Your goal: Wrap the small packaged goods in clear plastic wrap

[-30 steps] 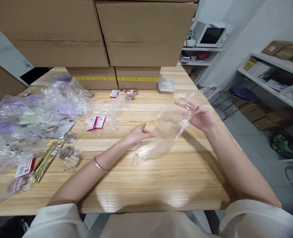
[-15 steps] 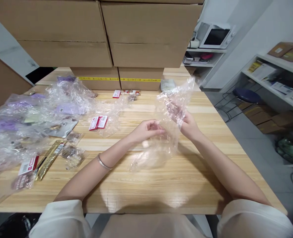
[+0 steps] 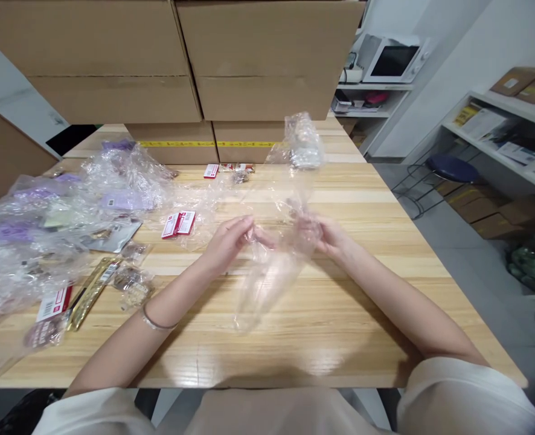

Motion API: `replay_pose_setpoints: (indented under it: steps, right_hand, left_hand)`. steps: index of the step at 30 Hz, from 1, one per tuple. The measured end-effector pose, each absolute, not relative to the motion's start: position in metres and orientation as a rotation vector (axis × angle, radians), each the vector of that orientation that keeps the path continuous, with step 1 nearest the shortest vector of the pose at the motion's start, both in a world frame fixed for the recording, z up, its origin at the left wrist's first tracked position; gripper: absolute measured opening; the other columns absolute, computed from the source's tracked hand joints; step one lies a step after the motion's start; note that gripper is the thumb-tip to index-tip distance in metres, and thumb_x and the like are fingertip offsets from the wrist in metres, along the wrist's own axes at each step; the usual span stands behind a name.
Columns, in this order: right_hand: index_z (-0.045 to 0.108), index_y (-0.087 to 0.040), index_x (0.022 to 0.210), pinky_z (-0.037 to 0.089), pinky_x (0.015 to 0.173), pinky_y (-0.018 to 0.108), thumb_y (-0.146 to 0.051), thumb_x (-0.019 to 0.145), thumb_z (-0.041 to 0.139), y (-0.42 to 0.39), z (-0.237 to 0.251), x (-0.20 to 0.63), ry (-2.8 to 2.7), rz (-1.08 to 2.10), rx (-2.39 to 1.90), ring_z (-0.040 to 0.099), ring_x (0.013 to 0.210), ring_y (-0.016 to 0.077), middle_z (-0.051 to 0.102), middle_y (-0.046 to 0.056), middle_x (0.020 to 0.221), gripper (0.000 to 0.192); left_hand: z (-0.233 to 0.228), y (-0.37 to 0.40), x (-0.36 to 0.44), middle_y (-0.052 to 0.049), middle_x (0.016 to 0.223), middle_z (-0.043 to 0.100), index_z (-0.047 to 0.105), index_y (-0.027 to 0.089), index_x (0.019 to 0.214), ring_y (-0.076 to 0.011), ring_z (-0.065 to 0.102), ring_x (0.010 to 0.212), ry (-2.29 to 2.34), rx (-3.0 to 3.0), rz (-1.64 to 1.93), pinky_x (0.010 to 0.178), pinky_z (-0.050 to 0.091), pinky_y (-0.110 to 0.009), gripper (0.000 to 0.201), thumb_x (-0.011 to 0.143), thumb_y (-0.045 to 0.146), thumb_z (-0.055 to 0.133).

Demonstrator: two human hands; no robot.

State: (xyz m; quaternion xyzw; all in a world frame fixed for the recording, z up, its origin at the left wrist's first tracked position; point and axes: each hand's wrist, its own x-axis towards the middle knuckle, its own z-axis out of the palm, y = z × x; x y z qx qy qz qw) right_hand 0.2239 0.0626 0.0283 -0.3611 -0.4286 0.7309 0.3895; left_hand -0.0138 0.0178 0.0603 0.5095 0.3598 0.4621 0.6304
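Between the left hand [image 3: 227, 240] and right hand [image 3: 326, 237], both pinching a clear plastic bag [image 3: 274, 241] above the wooden table [image 3: 340, 314], the thin film could tear if pulled apart.

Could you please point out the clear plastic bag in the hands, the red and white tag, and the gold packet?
Plastic bag [image 3: 267, 272]: head view, on its crumpled lower half.
Red and white tag [image 3: 178, 223]: head view, on its middle.
Gold packet [image 3: 89, 292]: head view, mid-length on the wrapper.
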Motion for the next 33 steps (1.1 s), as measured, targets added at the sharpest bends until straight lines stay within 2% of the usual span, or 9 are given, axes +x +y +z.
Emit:
replay_pose_setpoints:
  steps: [3, 5, 10, 13, 15, 21, 26, 29, 33]
  right_hand:
    - [0.048, -0.029, 0.134, 0.037, 0.038, 0.019, -0.017, 0.065, 0.075, 0.095, 0.038, 0.246, -1.156, 1.375, -1.135, 0.045, 0.052, 0.0067, 0.064, 0.001, 0.102, 0.076]
    - [0.037, -0.030, 0.146, 0.043, 0.041, 0.024, -0.019, 0.064, 0.076, 0.120, 0.045, 0.260, -1.269, 1.020, -1.313, 0.051, 0.057, 0.0102, 0.060, 0.009, 0.121, 0.091]
    - [0.004, -0.022, 0.160, 0.056, 0.080, 0.052, -0.044, 0.087, 0.056, 0.160, 0.068, 0.263, -1.729, 0.254, -1.522, 0.063, 0.103, 0.0306, 0.042, 0.020, 0.145, 0.093]
    - [-0.005, -0.019, 0.160, 0.044, 0.100, 0.062, -0.053, 0.093, 0.044, 0.153, 0.080, 0.245, -1.915, -0.069, -1.496, 0.045, 0.134, 0.0394, 0.027, 0.022, 0.157, 0.089]
    - [0.002, -0.015, 0.160, 0.033, 0.108, 0.067, -0.055, 0.093, 0.043, 0.136, 0.082, 0.231, -1.996, -0.182, -1.533, 0.029, 0.145, 0.0428, 0.019, 0.023, 0.161, 0.087]
    - [0.023, -0.002, 0.156, 0.019, 0.122, 0.057, -0.048, 0.097, 0.038, 0.079, 0.043, 0.210, -2.370, 0.124, -1.566, 0.015, 0.152, 0.0383, 0.020, 0.023, 0.163, 0.077]
    - [0.023, -0.024, 0.159, 0.019, 0.124, 0.047, -0.045, 0.102, 0.035, 0.054, 0.003, 0.209, -2.790, 0.404, -0.800, 0.014, 0.153, 0.0230, 0.020, 0.005, 0.165, 0.063]
    - [0.023, -0.029, 0.159, 0.014, 0.124, 0.053, -0.057, 0.097, 0.044, 0.043, -0.012, 0.213, -2.828, 0.428, -0.831, 0.007, 0.154, 0.0301, 0.011, 0.004, 0.166, 0.071]
    - [0.025, -0.028, 0.158, 0.009, 0.121, 0.063, -0.072, 0.089, 0.047, 0.027, -0.020, 0.218, -2.830, 0.362, -0.958, -0.003, 0.152, 0.0392, 0.003, 0.008, 0.167, 0.084]
  left_hand:
    - [0.059, 0.010, -0.035, 0.000, 0.055, 0.061, 0.054, 0.020, 0.059, -0.0183, 0.069, 0.071, 1.088, 1.348, 1.053, 0.086, 0.053, -0.033, 0.049, 0.092, 0.056, 0.053]
    - [0.060, 0.003, -0.044, 0.001, 0.052, 0.057, 0.049, 0.020, 0.057, -0.0170, 0.068, 0.066, 1.213, 1.399, 0.971, 0.076, 0.054, -0.029, 0.049, 0.090, 0.055, 0.056]
    - [0.047, -0.014, -0.043, 0.005, 0.054, 0.056, 0.045, 0.021, 0.072, -0.0153, 0.060, 0.039, 1.180, 1.035, 0.758, 0.039, 0.045, -0.024, 0.039, 0.085, 0.053, 0.062]
    - [0.027, -0.020, -0.037, 0.003, 0.061, 0.062, 0.043, 0.022, 0.083, -0.0155, 0.058, 0.034, 1.279, 0.867, 0.847, 0.032, 0.044, -0.025, 0.030, 0.091, 0.048, 0.054]
    - [0.016, -0.023, -0.035, 0.003, 0.064, 0.064, 0.040, 0.022, 0.087, -0.0173, 0.059, 0.035, 1.367, 0.794, 0.856, 0.032, 0.047, -0.027, 0.023, 0.094, 0.042, 0.050]
    - [0.015, -0.028, -0.036, 0.002, 0.072, 0.066, 0.040, 0.022, 0.090, -0.0222, 0.070, 0.050, 1.382, 0.712, 0.811, 0.039, 0.054, -0.031, 0.022, 0.087, 0.027, 0.061]
    - [0.020, -0.032, -0.036, -0.003, 0.069, 0.066, 0.050, 0.017, 0.076, -0.0206, 0.070, 0.058, 1.255, 0.720, 0.646, 0.043, 0.053, -0.026, 0.029, 0.074, 0.031, 0.076]
    - [0.021, -0.035, -0.040, -0.005, 0.075, 0.067, 0.052, 0.016, 0.064, -0.0211, 0.072, 0.067, 1.112, 0.782, 0.618, 0.048, 0.053, -0.025, 0.035, 0.067, 0.032, 0.083]
    - [0.023, -0.027, -0.045, -0.013, 0.108, 0.072, 0.057, 0.015, 0.062, -0.0270, 0.069, 0.104, 0.898, 0.711, 0.882, 0.086, 0.057, -0.034, 0.032, 0.071, 0.036, 0.080]
